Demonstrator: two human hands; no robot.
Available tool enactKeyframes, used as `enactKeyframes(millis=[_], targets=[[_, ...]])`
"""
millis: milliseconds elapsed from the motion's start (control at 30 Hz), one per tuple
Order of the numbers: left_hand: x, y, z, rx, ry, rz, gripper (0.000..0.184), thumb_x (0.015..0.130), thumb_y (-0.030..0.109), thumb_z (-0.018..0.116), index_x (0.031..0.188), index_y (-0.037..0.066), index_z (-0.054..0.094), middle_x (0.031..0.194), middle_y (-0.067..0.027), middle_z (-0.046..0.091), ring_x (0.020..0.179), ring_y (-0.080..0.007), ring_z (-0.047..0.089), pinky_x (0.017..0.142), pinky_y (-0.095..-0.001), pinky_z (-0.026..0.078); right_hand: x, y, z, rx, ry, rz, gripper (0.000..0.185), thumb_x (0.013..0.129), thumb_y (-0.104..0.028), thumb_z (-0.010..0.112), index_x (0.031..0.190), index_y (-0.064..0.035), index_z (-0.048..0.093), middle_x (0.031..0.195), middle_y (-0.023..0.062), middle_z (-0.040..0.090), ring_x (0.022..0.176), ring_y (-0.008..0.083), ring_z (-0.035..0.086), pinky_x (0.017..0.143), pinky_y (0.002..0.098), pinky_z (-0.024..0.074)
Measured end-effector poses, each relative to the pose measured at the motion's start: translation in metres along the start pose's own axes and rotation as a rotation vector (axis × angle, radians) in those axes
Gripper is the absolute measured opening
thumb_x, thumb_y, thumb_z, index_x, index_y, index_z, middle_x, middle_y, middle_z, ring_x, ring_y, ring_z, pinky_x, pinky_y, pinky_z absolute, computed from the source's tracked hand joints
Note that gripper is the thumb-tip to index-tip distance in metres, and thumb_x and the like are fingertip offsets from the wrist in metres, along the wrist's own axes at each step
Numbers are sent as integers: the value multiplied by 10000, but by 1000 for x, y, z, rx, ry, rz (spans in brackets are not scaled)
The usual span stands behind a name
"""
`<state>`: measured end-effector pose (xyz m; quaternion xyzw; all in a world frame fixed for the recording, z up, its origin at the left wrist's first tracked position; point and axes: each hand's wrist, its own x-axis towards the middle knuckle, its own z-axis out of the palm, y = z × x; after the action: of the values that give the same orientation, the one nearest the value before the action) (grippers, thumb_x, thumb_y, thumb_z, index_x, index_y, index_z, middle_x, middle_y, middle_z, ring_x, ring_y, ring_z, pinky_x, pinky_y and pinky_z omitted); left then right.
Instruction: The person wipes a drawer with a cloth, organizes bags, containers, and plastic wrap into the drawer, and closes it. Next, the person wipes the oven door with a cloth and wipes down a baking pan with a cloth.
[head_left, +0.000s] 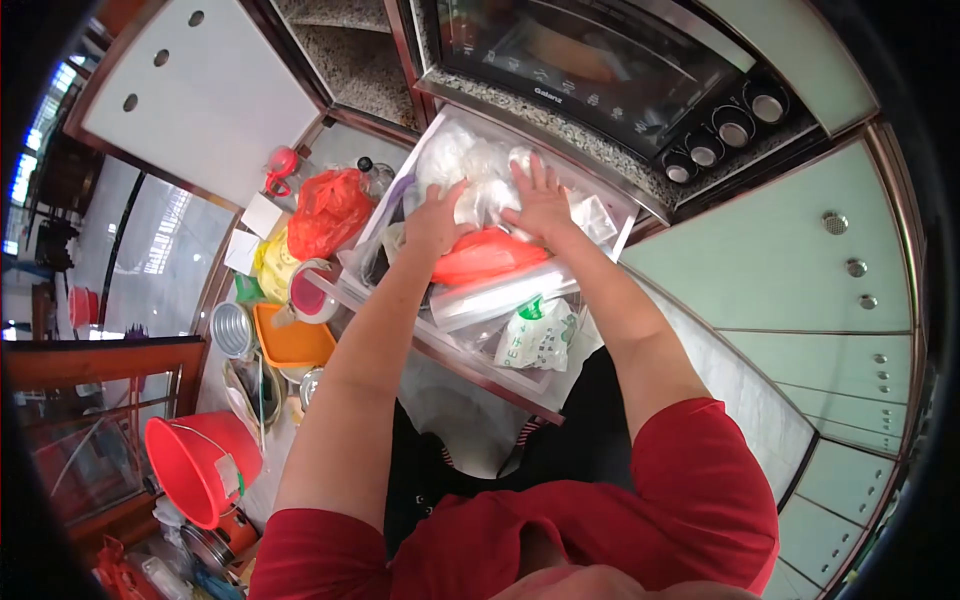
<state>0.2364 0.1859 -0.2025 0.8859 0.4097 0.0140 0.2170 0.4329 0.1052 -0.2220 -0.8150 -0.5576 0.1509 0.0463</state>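
Two bare hands reached into a pulled-out drawer (500, 384): the left hand (435, 220) and the right hand (543, 200) lay palm-down on the bunched white plastic bags (487, 203), a little apart. Neither grip was clenched; the fingers were spread loosely over the plastic. The white bags filled the far part of the drawer, with an orange-red bag (490, 257) just nearer the body, then a clear plastic bundle (495, 297) and a white bag with green print (540, 335) by the drawer front. Beyond the drawer stood a black oven (590, 75) with a row of knobs. To the left were a crumpled red bag (328, 212), an orange tray (293, 336) and, farther off, a red bucket (195, 465); pale green cabinets (800, 235) lined the right
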Motion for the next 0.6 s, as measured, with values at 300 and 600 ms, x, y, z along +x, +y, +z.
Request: enactKeyframes(millis=[300, 600], targets=[[18, 8, 28, 284, -26, -111, 665, 811, 294, 683, 1397, 306, 369, 1305, -137, 428, 985, -297, 639, 786, -423, 528, -159, -19, -37, 113, -48, -7, 846, 812, -538, 629, 1495, -240, 229, 1568, 175, 37, 1417, 472, 3, 1048, 713, 112], [22, -23, 14, 58, -59, 94, 717, 781, 405, 697, 1412, 308, 371, 1376, -180, 410, 1113, -352, 576, 917, -446, 482, -163, -32, 0, 61, 21, -186, 692, 851, -341, 636, 1456, -218, 323, 1556, 182, 59, 1413, 467, 41, 998, 764, 133]])
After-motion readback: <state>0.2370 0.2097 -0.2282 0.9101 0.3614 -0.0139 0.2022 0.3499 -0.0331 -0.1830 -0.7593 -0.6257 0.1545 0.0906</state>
